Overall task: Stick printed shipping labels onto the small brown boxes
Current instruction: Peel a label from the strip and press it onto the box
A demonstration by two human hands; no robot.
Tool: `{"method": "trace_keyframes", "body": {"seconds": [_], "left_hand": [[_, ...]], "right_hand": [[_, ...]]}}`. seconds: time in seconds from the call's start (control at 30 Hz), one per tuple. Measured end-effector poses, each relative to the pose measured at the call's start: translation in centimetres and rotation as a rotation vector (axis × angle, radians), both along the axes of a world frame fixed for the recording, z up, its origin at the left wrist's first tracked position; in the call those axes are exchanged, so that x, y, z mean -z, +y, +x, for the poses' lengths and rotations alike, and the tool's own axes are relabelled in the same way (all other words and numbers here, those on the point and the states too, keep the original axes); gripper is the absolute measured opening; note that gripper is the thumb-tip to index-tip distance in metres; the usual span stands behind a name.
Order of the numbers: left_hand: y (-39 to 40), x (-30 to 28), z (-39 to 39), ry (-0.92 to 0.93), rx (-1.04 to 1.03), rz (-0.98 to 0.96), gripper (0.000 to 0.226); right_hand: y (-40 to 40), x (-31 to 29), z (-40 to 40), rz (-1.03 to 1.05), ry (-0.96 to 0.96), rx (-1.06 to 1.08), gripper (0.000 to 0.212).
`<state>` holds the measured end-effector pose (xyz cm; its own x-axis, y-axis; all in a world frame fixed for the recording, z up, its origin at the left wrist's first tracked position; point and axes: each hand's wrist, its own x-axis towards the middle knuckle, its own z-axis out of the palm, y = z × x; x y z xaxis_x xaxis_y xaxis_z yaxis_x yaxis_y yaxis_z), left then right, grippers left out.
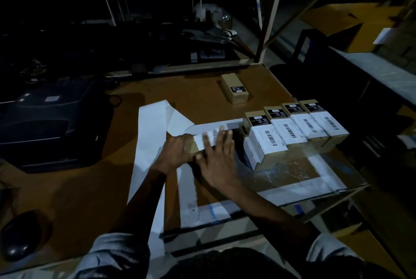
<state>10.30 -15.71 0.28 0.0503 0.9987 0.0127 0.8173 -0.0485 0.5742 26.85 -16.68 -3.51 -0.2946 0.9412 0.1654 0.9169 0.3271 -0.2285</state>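
Head view, dim light: matte black printer (pixel 51 121) at the table's (pixel 74 188) left edge, smooth white backing strip (pixel 150 134) beside it. Mid-table, left hand (pixel 177 150) grips a small brown box (pixel 193 146); right hand (pixel 218 159), fingers flat, presses its white label (pixel 206 140). Four barcoded labelled boxes (pixel 295 130) line the right edge; print unreadable.

Open brown wooden tabletop (pixel 198 96) at far middle, broken only by lone small brown cardboard box (pixel 234 88) near far edge. Right edge blocked by row of four white-labelled brown boxes (pixel 299 128). Black printer (pixel 51 121) fills left side. White backing-paper strips (pixel 153 134) cover centre.
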Motion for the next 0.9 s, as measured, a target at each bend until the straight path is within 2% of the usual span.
{"method": "trace_keyframes", "body": {"seconds": [0.07, 0.13, 0.23, 0.33, 0.43, 0.5, 0.6, 0.73, 0.83, 0.9], "left_hand": [[-0.1, -0.1, 0.0, 0.028, 0.007, -0.002, 0.063], [-0.1, 0.0, -0.1, 0.011, -0.007, -0.006, 0.059], [-0.3, 0.4, 0.0, -0.003, -0.012, 0.012, 0.062], [-0.6, 1.0, -0.2, 0.007, 0.008, 0.050, 0.064], [-0.7, 2.0, -0.5, 0.056, 0.053, 0.125, 0.067], [-1.2, 2.7, -0.5, 0.131, 0.062, 0.168, 0.065], [-2.4, 3.5, -0.5, 0.218, 0.037, 0.190, 0.069], [-4.2, 3.6, 0.1, 0.191, 0.000, 0.077, 0.090], [-5.1, 4.8, 0.4, 0.136, 0.013, 0.192, 0.077], [-5.4, 5.6, 0.7, 0.116, -0.050, 0.228, 0.077]], "right_hand": [[-0.6, 0.2, -0.1, 0.037, -0.054, -0.102, 0.071], [0.3, 0.0, 1.0, -0.009, -0.078, -0.031, 0.071], [1.5, -1.0, 2.7, -0.081, -0.018, 0.134, 0.077], [1.6, -2.9, 3.0, -0.095, 0.044, 0.120, 0.070], [1.7, -4.9, 3.7, -0.105, 0.198, 0.138, 0.060], [2.4, -5.7, 4.2, -0.186, 0.338, 0.139, 0.079], [3.2, -6.8, 5.5, -0.474, 0.518, 0.012, 0.111], [2.9, -6.3, 7.1, -0.635, 0.412, -0.124, 0.120], [2.4, -5.0, 7.3, -0.653, 0.357, -0.163, 0.123], [1.9, -4.5, 7.3, -0.629, 0.354, -0.157, 0.124]]}}
